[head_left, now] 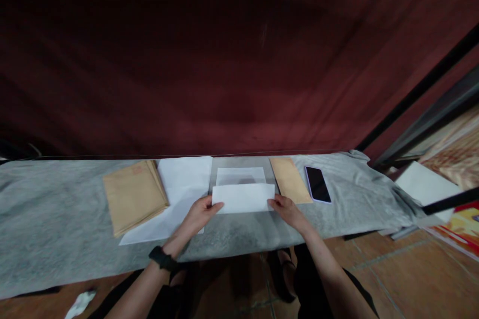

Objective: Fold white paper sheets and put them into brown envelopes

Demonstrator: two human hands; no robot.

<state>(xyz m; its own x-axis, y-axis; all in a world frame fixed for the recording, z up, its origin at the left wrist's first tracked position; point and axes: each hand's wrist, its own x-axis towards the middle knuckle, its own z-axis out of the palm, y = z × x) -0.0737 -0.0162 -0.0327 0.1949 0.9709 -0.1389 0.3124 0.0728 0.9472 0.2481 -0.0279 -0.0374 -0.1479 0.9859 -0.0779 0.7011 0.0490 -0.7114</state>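
A white sheet of paper (pixel 243 197), partly folded over, lies in front of me on the grey cloth-covered table (pixel 48 219). My left hand (pixel 199 215) pinches the sheet's left edge and my right hand (pixel 286 209) pinches its right edge. The folded flap rests over the lower half, and the upper half (pixel 240 175) lies flat behind it. A black band sits on my left wrist (pixel 161 258).
A stack of brown envelopes (pixel 132 194) lies at left on large white sheets (pixel 183 184). One brown envelope (pixel 289 178) and a black phone (pixel 318 184) lie at right. A dark red curtain (pixel 224 60) hangs behind the table. A tiled floor (pixel 411 279) spreads at right.
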